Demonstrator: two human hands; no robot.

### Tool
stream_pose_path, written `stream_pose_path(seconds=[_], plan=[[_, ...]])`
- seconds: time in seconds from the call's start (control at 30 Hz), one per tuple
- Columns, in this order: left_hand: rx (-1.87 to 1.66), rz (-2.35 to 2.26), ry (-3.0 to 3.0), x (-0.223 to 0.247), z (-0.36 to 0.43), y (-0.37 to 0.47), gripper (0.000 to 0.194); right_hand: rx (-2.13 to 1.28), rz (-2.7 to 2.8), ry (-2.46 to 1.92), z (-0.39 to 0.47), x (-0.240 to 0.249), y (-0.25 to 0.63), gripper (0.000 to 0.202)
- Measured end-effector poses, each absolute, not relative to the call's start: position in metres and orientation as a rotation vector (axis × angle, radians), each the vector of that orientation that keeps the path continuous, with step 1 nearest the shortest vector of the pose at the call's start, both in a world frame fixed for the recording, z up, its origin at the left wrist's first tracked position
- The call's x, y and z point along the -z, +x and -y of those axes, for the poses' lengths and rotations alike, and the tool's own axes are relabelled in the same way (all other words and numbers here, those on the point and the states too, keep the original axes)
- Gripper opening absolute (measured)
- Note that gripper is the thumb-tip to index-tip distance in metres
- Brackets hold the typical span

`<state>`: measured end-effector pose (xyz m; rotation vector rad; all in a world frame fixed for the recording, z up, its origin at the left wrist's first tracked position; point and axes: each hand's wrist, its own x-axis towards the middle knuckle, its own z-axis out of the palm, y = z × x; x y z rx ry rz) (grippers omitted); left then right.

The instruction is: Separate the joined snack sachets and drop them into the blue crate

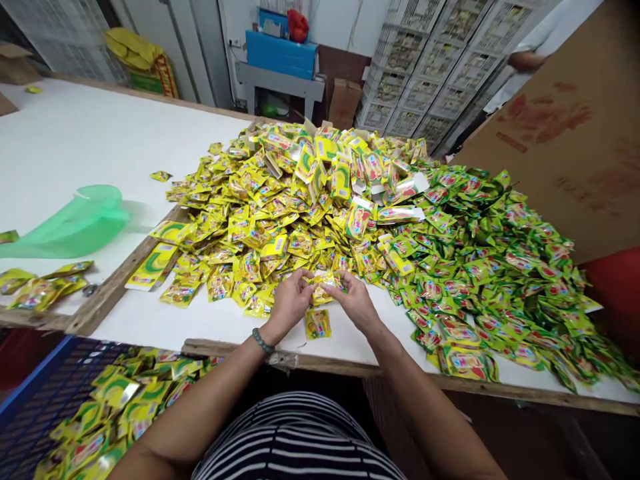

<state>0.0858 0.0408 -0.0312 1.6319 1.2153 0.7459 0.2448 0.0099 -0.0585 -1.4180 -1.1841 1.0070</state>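
Left hand (293,297) and right hand (357,303) meet over the near edge of the white table (125,327), fingers curled nearly closed. Between them they pinch a yellow packet (326,288) by its opposite sides, thumbs inward; fingers cover its side edges, and its print is too small to read. The forearms rise from the lower edge of the view and converge, the left slanting to the right and wearing a beaded bracelet (263,341) at the wrist, the right slanting to the left. A loose packet (318,324) lies flat just below the hands.

Beyond the fingers spreads the yellow pile (280,207), with small cartons (341,177) on top; its lower layers are hidden. The green pile (480,267) adjoins it on the right and reaches the table's near edge. To the left lie a flat carton (153,267) and a translucent green scoop (80,223), the latter cut off by the view's left edge. Below the table, a blue basket (35,393) of packets is partly cropped and partly covered by the left forearm.

At the upper right, a large cardboard sheet (565,140) hides most of another person (527,61); stacked crates (430,60) stand beside them, their contents indistinct.
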Motion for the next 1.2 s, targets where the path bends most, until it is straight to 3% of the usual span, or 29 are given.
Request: stream_pose_path(seconds=[0.1,0.2,0.47,0.57,0.67,0.8,0.87,1.0,1.2], plan=[[-0.799,-1.134,1.461,0.032,-0.051,0.088,0.025,-0.984,1.139,-1.441,-0.025,0.055,0.259,0.052],[-0.824,-1.147,1.38,0.034,-0.059,0.089,0.034,-0.754,1.03,-1.475,-0.063,0.043,0.292,0.052],[-0.843,-1.191,1.403,0.033,-0.076,0.088,0.034,-0.456,1.018,-1.588,-0.118,0.027,0.327,0.04],[-0.929,-1.176,1.411,0.025,-0.082,0.09,0.041,-0.596,0.978,-1.535,-0.091,0.038,0.312,0.042],[-0.945,-1.124,1.444,0.02,-0.085,0.1,0.053,-0.973,0.965,-1.371,-0.051,0.047,0.291,0.046],[-0.854,-0.941,1.509,0.021,-0.079,0.107,0.043,-1.261,1.003,-1.299,-0.006,0.049,0.273,0.042],[-0.795,-0.906,1.538,0.023,-0.071,0.104,0.036,-1.168,0.976,-1.347,0.005,0.046,0.276,0.039],[-0.71,-0.911,1.59,0.025,-0.052,0.092,0.032,-0.667,0.953,-1.456,0.001,0.034,0.291,0.035],[-0.738,-0.915,1.513,0.026,-0.034,0.083,0.034,-0.792,1.325,-1.485,-0.007,0.019,0.292,0.03]])
